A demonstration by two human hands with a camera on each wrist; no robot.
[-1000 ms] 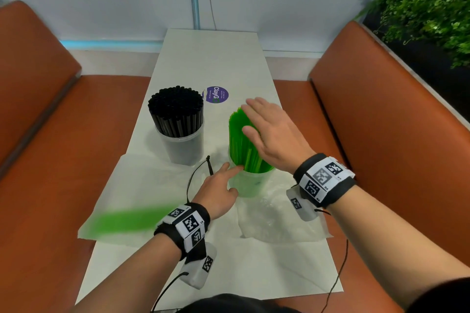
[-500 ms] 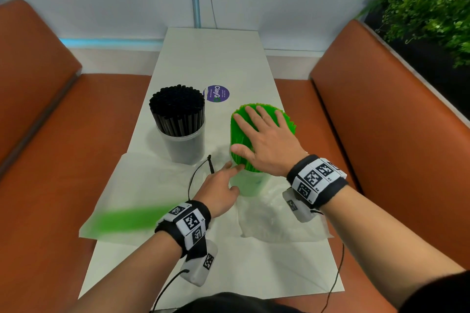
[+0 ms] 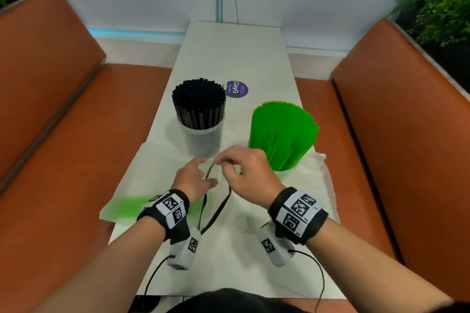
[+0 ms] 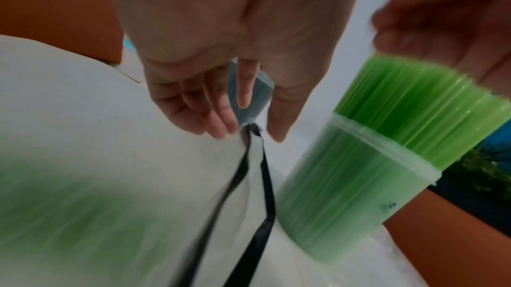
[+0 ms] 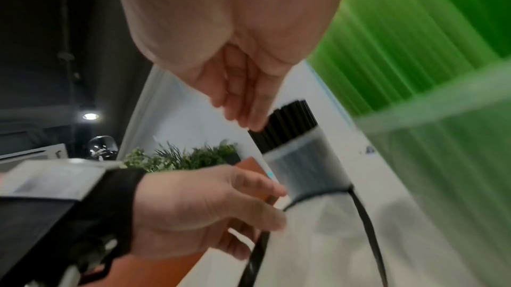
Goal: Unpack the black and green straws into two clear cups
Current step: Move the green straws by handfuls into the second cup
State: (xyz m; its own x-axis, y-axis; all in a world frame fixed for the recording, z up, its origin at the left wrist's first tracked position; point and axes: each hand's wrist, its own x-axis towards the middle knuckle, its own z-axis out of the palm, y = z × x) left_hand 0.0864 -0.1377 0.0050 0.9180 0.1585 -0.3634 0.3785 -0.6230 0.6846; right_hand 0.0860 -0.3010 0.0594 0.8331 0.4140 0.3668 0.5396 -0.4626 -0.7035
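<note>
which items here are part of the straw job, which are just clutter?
Job: black straws in clear cup; green straws in second cup; plastic wrapper; black band under both hands.
Clutter: purple sticker; plant; orange benches.

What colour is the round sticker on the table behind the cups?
Purple sticker with white lettering, clearest in the head view.

Two clear cups (image 3: 201,138) (image 3: 287,173), two hands (image 3: 193,178) (image 3: 250,175), one black cord (image 3: 221,207).

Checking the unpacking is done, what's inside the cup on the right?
The right cup is packed with green straws that fan out above its rim. Its lower part sits behind the right hand, so the bottom cannot be seen.
</note>
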